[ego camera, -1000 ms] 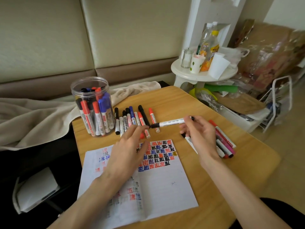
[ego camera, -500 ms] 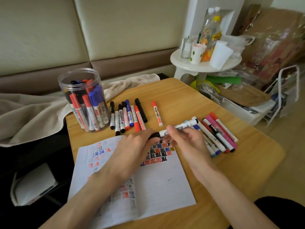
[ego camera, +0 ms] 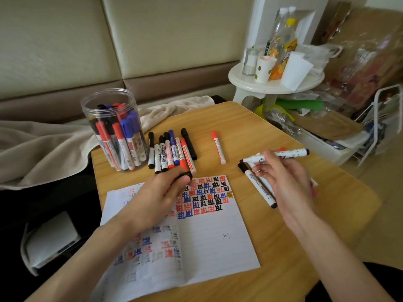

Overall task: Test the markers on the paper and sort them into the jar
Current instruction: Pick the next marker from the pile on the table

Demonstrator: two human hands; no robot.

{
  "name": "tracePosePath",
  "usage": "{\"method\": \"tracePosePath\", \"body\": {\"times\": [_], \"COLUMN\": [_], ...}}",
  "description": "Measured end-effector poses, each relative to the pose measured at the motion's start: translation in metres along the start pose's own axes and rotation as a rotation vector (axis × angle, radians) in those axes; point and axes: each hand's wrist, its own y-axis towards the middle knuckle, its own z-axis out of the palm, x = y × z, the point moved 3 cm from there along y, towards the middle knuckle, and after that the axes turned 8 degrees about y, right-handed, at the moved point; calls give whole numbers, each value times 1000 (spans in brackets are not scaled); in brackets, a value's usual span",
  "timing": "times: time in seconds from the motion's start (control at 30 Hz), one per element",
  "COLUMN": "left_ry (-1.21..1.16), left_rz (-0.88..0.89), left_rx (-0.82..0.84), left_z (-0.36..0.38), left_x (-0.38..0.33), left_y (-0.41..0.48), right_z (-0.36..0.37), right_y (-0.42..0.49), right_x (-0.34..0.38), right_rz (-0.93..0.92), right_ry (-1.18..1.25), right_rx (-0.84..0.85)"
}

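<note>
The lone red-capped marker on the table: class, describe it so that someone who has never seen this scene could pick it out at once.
Start at the wooden table, with the clear jar at its far left corner. Right of the jar lies a packed row of markers; further right is the red-capped marker. It alone lies by itself, touching no other marker.

Wooden table point(ego camera: 250, 127) bears jar point(ego camera: 113, 131), paper point(ego camera: 213, 243), loose markers point(ego camera: 172, 149).

the jar point(ego camera: 110, 110) is clear glossy plastic, the loose markers point(ego camera: 173, 149) have smooth shiny plastic barrels, the notebook paper point(ego camera: 218, 240) is matt, the table point(ego camera: 239, 123) is smooth light wood grain with a faint sheen, and the blanket point(ego camera: 43, 144) is soft nubbly cloth.
</note>
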Motion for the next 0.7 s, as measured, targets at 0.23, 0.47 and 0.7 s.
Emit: {"method": "tracePosePath", "body": {"times": [0.23, 0.47, 0.7], "left_ry": [193, 242, 357], "left_rz": [73, 88, 149], "left_rx": [-18, -18, 59], "left_z": [11, 11, 14], "left_x": [-7, -4, -4], "left_y": [-7, -7, -13], "right_z": [5, 12, 8], "right_y": [-5, -14, -26], "right_x": [-1, -20, -37], "right_rz": [-5, 34, 86], "right_ry": [33, -119, -272], "right_rx": [-57, 54, 140]}}
